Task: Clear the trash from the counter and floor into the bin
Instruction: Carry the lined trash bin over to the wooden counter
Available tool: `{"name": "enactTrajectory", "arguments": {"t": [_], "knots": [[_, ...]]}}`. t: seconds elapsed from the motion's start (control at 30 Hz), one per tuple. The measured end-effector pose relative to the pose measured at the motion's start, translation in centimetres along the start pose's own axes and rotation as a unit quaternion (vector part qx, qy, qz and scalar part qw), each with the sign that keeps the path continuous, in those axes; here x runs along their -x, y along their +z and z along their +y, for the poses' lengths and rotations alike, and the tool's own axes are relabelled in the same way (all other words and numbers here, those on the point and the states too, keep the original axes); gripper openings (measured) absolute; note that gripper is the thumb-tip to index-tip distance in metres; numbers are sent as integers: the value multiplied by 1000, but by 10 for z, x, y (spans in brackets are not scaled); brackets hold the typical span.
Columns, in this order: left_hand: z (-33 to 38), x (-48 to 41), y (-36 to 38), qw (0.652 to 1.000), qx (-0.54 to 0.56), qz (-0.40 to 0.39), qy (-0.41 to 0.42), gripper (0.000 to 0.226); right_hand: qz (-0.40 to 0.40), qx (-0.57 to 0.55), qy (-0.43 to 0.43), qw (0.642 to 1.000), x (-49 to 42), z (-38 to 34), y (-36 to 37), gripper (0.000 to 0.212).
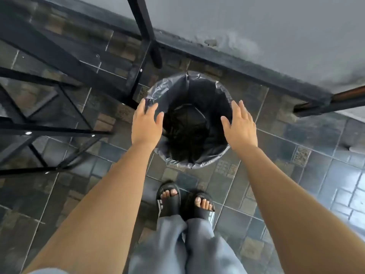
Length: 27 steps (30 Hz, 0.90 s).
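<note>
The left hand [145, 123] hangs open and empty over the bin's [199, 160] rim at nine o'clock. The bin, lined with a dark bag, stands on the tiled floor [280, 139] between both hands. The right hand [240, 128], fingers spread and empty, hangs at its three o'clock edge.

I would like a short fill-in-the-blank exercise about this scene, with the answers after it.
1. The bin is lined with a dark plastic ____.
2. Both hands are open and hold ____.
3. The left hand and right hand are on opposite ____ of the bin.
4. The bin stands on a tiled ____.

Answers: bag; nothing; sides; floor
</note>
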<state>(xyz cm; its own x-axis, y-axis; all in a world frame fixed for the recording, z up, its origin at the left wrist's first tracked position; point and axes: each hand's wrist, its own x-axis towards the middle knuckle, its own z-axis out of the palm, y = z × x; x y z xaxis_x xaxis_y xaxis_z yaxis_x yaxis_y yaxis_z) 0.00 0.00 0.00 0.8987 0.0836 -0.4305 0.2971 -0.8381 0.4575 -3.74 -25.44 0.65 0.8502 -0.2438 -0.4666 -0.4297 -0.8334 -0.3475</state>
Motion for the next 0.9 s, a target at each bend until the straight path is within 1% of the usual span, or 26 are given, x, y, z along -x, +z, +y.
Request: {"name": "enactTrajectory", "arguments": {"t": [0.1,0.17,0.27,0.33,0.4,0.47,0.57,0.73,0.9], "knots": [[-13,-12,22,998,1,64,-10,41,31,-43,21,998,-15,9,20,59],[-23,-14,34,996,38,79,-20,38,43,-98,24,994,-17,13,31,60],[-32,-15,43,989,116,77,-44,35,57,-187,27,980,-16,12,37,65],[-36,-16,46,986,142,70,-53,35,72,-234,38,969,-19,9,43,70],[-38,-15,48,983,160,81,-45,37,89,-278,64,954,-21,4,47,73],[-37,-15,49,977,187,94,-42,38,92,-309,94,942,-22,3,49,71],[-31,-10,47,967,228,96,-59,39,91,-335,119,930,-14,4,46,67],[-11,22,7,971,216,89,-59,43,96,-345,117,926,25,-9,6,68],[32,81,-71,964,240,95,-68,44,104,-348,108,926,85,-41,-79,66]]}}
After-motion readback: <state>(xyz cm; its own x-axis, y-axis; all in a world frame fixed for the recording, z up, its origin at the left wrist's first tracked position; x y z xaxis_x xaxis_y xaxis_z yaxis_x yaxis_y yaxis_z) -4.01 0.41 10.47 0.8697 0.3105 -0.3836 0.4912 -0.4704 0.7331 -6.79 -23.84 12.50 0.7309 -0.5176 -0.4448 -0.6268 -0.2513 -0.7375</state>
